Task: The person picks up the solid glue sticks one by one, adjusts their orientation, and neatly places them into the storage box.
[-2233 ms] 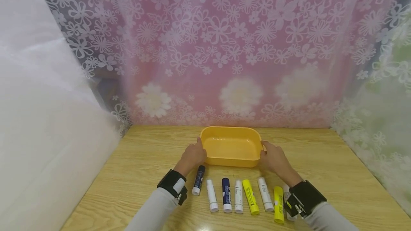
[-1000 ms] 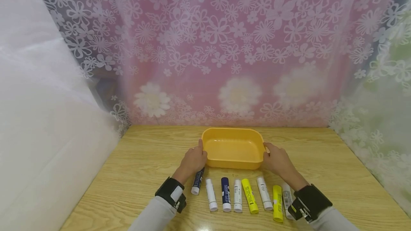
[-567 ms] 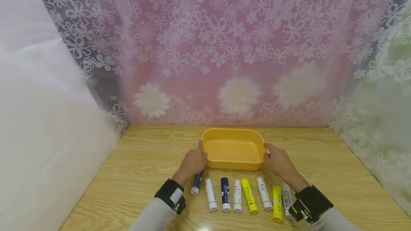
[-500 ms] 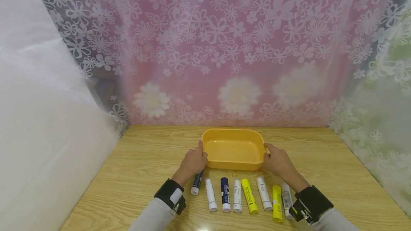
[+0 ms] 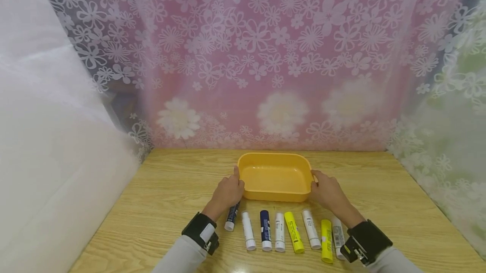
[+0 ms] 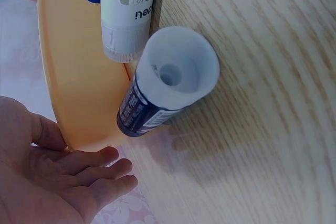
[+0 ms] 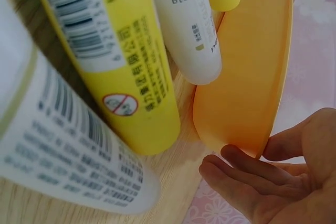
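Note:
A yellow-orange plastic basin (image 5: 275, 196) sits on the wooden table with nothing inside it. My left hand (image 5: 228, 190) holds its left end, thumb at the rim and fingers against the outer wall. The right hand (image 5: 328, 190) pinches the opposite end the same way. A dark blue glue stick (image 5: 232, 217) lies just below my left hand, its upper part hidden by it. More glue sticks lie in a row before the basin: a white glue stick (image 5: 248, 231), a navy glue stick (image 5: 265, 231), a yellow glue stick (image 5: 294, 231) and several others.
At the right end of the row, a yellow glue stick (image 5: 326, 241) lies beside a white barcoded glue stick (image 5: 338, 239), near the right wrist strap (image 5: 366, 241). A pink floral curtain (image 5: 265, 53) hangs behind the table (image 5: 171, 188); white sheeting (image 5: 64, 138) covers the left side.
Since the oldest frame, the basin and both hands have shifted slightly toward me, and the left hand now covers the dark glue stick's top. The last half second shows almost no movement.

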{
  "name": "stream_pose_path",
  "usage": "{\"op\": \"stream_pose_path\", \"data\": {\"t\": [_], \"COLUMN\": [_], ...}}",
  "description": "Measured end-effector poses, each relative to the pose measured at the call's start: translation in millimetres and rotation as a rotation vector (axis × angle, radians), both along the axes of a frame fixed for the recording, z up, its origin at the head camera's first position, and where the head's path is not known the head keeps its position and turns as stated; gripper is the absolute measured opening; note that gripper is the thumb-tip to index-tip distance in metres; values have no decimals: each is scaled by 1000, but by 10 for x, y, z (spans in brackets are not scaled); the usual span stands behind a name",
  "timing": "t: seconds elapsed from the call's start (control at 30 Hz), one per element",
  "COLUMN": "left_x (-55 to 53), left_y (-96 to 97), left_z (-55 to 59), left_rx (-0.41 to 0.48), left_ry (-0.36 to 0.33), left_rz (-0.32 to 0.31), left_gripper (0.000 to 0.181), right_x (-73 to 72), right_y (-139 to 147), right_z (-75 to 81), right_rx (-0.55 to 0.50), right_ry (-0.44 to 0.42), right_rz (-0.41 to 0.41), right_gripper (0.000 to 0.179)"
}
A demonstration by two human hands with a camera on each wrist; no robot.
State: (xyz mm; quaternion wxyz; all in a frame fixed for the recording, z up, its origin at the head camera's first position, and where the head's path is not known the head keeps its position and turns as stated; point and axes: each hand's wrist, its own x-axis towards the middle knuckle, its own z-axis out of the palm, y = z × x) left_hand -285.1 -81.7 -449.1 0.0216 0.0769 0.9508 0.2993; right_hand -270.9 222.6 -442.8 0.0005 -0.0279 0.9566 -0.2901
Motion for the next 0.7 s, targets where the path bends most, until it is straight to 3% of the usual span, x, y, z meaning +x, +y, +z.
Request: {"op": "stream_pose_path", "data": {"t": [0.4, 0.7], "left_x": [18, 20], "left_y": [-2, 3], "left_z": [-3, 8], "left_rx": [-37, -29], "left_ry": [33, 7], "left_rz": [-9, 1], "left_gripper": [60, 60], "right_x": [25, 32], "right_y": [-18, -11], "right_z": [48, 45], "right_rx": [9, -4], "right_ry": [16, 8], "right_rz": [16, 27], "right_gripper": [50, 50]}}
